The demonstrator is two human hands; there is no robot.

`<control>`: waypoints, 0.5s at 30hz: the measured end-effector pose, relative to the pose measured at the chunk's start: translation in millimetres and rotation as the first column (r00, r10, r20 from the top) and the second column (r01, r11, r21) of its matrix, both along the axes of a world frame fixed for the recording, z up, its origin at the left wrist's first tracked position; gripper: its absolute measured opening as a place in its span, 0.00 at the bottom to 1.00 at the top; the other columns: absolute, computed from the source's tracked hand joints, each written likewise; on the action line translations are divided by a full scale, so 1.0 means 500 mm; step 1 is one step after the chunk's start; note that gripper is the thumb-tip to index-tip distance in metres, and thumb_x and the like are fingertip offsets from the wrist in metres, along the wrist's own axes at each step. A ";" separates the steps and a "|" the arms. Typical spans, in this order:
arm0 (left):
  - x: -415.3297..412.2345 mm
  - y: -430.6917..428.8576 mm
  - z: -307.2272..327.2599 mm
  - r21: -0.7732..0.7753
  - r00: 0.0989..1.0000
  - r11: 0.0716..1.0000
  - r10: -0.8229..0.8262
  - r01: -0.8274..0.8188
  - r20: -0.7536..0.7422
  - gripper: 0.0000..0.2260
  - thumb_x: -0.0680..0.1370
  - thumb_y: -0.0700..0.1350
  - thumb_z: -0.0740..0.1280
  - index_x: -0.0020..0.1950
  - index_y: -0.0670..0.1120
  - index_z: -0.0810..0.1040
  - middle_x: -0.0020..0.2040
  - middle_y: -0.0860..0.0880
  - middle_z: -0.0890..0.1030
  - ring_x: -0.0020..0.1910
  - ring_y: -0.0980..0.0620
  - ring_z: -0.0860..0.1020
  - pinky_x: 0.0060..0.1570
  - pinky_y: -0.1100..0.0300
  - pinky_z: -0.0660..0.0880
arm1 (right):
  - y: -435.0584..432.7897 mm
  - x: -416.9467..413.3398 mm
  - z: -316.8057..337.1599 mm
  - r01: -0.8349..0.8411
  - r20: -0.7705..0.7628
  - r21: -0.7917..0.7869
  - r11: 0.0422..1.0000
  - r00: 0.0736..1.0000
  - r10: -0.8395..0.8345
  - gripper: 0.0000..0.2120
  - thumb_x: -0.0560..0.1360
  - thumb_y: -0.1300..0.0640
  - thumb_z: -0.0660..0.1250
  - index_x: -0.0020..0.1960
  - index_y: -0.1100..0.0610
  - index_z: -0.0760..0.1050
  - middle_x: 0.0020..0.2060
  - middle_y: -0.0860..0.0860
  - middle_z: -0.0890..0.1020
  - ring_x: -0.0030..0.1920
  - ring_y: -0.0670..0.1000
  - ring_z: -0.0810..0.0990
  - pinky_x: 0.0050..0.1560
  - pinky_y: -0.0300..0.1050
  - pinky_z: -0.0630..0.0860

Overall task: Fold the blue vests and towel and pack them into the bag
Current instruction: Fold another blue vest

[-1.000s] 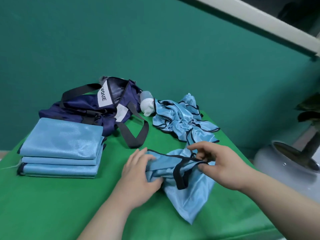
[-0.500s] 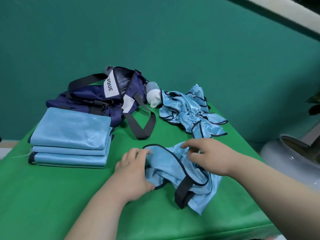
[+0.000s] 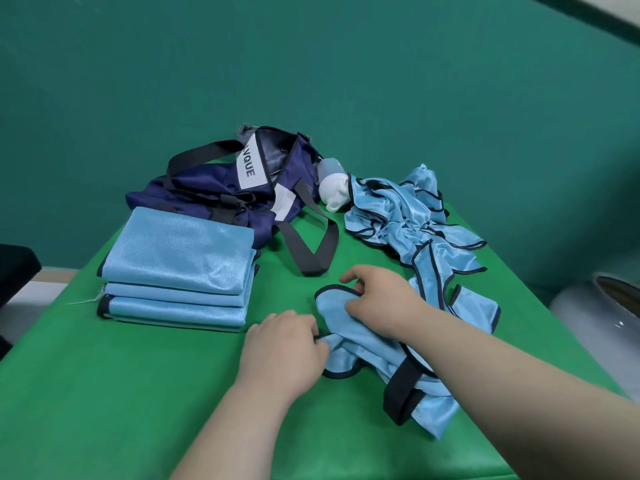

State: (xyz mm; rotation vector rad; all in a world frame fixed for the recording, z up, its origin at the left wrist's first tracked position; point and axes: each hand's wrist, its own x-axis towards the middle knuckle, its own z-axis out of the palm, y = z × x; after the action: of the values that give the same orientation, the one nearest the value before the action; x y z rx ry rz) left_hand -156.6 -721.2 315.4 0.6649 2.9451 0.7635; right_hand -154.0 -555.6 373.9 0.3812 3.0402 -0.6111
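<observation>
Blue vest (image 3: 360, 351) crumpled on the desk (image 3: 138, 393) — left grip (image 3: 282, 348) pinches its near edge, right grip (image 3: 379, 299) curls round the far trim — slick fabric may bunch mid-fold.

Indoor room, type not firmly identified; staged work spot suggested, not kitchen or workshop. Table (image 3: 104, 393) covered in plain green cloth, set against bare teal painted wall (image 3: 311, 64). Pale trim strip (image 3: 616, 15) seen top right. Glazed pot (image 3: 595, 317) stood beside table. Only bag (image 3: 207, 188), folded stack (image 3: 180, 258), blue vest (image 3: 363, 351) laid out.
</observation>
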 end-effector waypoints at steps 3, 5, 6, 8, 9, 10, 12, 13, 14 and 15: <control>-0.002 0.001 0.016 0.242 0.981 0.962 0.090 -0.130 0.170 0.07 0.74 0.51 0.63 0.41 0.50 0.77 0.37 0.52 0.79 0.41 0.48 0.78 0.39 0.55 0.73 | 0.000 0.009 0.013 0.027 -0.090 -0.048 0.998 0.995 -0.032 0.16 0.71 0.62 0.65 0.54 0.45 0.77 0.34 0.45 0.76 0.33 0.47 0.74 0.36 0.45 0.72; -0.006 -0.001 0.027 0.436 0.951 0.867 0.124 -0.242 0.282 0.06 0.73 0.48 0.65 0.38 0.49 0.77 0.31 0.53 0.78 0.34 0.50 0.76 0.34 0.56 0.71 | 0.003 0.020 0.030 0.078 -0.167 -0.135 0.988 0.981 -0.101 0.12 0.71 0.62 0.65 0.48 0.45 0.77 0.30 0.45 0.74 0.29 0.46 0.71 0.32 0.43 0.69; -0.007 -0.002 0.031 0.523 0.937 0.803 0.119 -0.286 0.329 0.07 0.74 0.48 0.66 0.36 0.49 0.78 0.29 0.55 0.77 0.31 0.52 0.74 0.32 0.56 0.69 | 0.007 0.025 0.038 0.103 -0.201 -0.189 0.977 0.969 -0.141 0.11 0.71 0.62 0.65 0.46 0.47 0.78 0.28 0.45 0.73 0.28 0.46 0.69 0.30 0.42 0.67; -0.005 -0.005 0.038 0.661 0.908 0.664 0.066 -0.349 0.413 0.09 0.75 0.48 0.69 0.35 0.48 0.78 0.27 0.56 0.74 0.29 0.53 0.71 0.34 0.57 0.69 | 0.015 0.034 0.054 0.150 -0.249 -0.283 0.947 0.942 -0.224 0.07 0.72 0.62 0.66 0.44 0.51 0.78 0.25 0.44 0.70 0.26 0.45 0.67 0.31 0.42 0.64; -0.004 -0.006 0.041 0.708 0.898 0.603 0.029 -0.366 0.439 0.09 0.75 0.48 0.69 0.36 0.48 0.79 0.28 0.55 0.74 0.30 0.53 0.71 0.37 0.56 0.71 | 0.017 0.038 0.061 0.164 -0.262 -0.329 0.930 0.930 -0.257 0.04 0.72 0.62 0.67 0.43 0.53 0.78 0.24 0.44 0.69 0.26 0.46 0.65 0.31 0.42 0.64; -0.001 -0.005 0.043 0.738 0.890 0.560 -0.002 -0.377 0.456 0.09 0.75 0.48 0.70 0.36 0.47 0.79 0.30 0.52 0.75 0.31 0.52 0.72 0.38 0.55 0.72 | 0.019 0.042 0.068 0.170 -0.267 -0.372 0.913 0.922 -0.281 0.03 0.72 0.61 0.67 0.42 0.55 0.78 0.24 0.45 0.69 0.26 0.46 0.65 0.31 0.42 0.63; 0.006 -0.003 0.047 0.768 0.881 0.502 -0.028 -0.396 0.473 0.09 0.76 0.45 0.69 0.37 0.45 0.80 0.31 0.50 0.76 0.33 0.51 0.71 0.38 0.56 0.69 | 0.018 0.051 0.078 0.169 -0.270 -0.423 0.890 0.914 -0.302 0.02 0.73 0.61 0.68 0.42 0.57 0.78 0.26 0.47 0.69 0.27 0.48 0.65 0.31 0.42 0.63; 0.010 -0.002 0.049 0.780 0.877 0.471 -0.028 -0.411 0.479 0.09 0.76 0.43 0.69 0.36 0.44 0.80 0.32 0.50 0.76 0.34 0.51 0.71 0.38 0.56 0.67 | 0.018 0.056 0.082 0.165 -0.276 -0.437 0.884 0.911 -0.306 0.02 0.73 0.60 0.68 0.41 0.58 0.77 0.27 0.48 0.69 0.28 0.48 0.65 0.31 0.43 0.63; 0.012 -0.002 0.053 0.795 0.873 0.431 -0.032 -0.427 0.487 0.09 0.76 0.42 0.68 0.36 0.43 0.80 0.32 0.50 0.77 0.34 0.52 0.72 0.39 0.56 0.67 | 0.017 0.060 0.085 0.159 -0.285 -0.448 0.880 0.907 -0.309 0.03 0.73 0.60 0.69 0.41 0.58 0.77 0.27 0.48 0.69 0.29 0.48 0.65 0.31 0.43 0.63; 0.014 -0.002 0.057 0.807 0.866 0.386 -0.038 -0.447 0.498 0.10 0.76 0.40 0.67 0.35 0.43 0.80 0.33 0.50 0.78 0.35 0.53 0.72 0.39 0.56 0.67 | 0.017 0.065 0.087 0.152 -0.295 -0.459 0.876 0.904 -0.311 0.03 0.73 0.60 0.69 0.41 0.58 0.77 0.27 0.48 0.69 0.29 0.48 0.65 0.32 0.43 0.63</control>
State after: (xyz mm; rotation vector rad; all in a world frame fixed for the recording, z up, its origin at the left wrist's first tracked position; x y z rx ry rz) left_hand -149.5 -722.2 344.0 0.0080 1.9474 2.2654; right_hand -121.5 -547.3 417.4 0.6942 3.0661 -1.4852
